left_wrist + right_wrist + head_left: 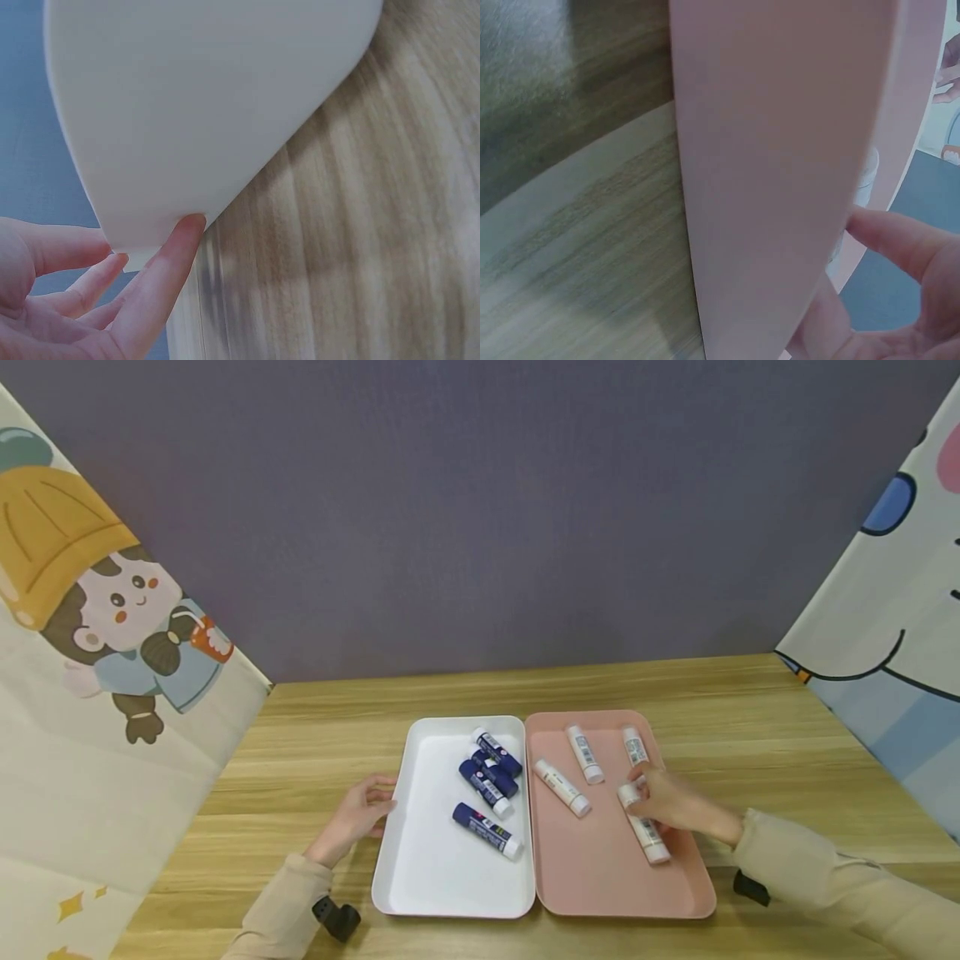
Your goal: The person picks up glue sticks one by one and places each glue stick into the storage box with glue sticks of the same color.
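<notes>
My left hand (367, 807) rests at the left side of the white tray (420, 881), fingertips touching its outer wall and rim. In the left wrist view, the fingers (161, 281) lie against that wall. Several dark blue glue sticks (486, 831) lie in the white tray, most bunched at its upper right. Over the right side of the pink tray (592, 893), my right hand (671, 799) pinches the upper end of a white glue stick (649, 839). The right wrist view mostly shows the pink tray's outer wall (780, 150), which hides much of that grip.
More white glue sticks (562, 787) lie in the pink tray, one of them (633, 745) just beyond my right hand. Both trays stand side by side on the wooden table (315, 735). A grey-purple panel (480, 527) rises behind, with cartoon-printed sheets at both sides.
</notes>
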Demonstrator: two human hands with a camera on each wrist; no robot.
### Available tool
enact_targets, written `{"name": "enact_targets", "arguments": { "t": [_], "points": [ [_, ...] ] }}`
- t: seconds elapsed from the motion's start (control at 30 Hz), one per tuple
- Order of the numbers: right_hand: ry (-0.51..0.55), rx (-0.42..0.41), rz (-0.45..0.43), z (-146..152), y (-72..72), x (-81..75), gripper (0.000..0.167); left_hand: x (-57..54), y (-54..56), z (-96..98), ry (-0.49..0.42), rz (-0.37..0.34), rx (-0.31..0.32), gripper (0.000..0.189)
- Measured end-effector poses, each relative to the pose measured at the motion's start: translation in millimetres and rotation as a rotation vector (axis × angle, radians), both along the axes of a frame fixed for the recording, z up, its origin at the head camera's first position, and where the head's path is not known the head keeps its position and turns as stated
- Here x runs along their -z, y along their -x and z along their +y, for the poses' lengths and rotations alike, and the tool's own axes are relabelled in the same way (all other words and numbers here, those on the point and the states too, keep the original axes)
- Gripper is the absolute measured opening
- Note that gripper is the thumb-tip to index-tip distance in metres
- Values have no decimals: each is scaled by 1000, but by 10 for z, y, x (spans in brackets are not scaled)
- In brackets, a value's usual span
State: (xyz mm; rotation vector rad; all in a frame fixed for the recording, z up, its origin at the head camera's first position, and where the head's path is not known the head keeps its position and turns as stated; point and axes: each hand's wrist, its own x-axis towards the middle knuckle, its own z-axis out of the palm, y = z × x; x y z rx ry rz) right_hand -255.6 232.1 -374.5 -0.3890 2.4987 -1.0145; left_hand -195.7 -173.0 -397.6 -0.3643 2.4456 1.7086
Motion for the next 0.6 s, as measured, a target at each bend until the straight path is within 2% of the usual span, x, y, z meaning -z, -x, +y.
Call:
{"name": "enact_targets", "arguments": {
  "t": [0.27,0.6],
  "points": [
    [13,-1,-24,-10,14,42,41,0,-5,-8,-1,-2,5,33],
    [-9,-1,-7,-31,21,59,39,0,1,-10,-11,-7,4,34]
  ]
}}
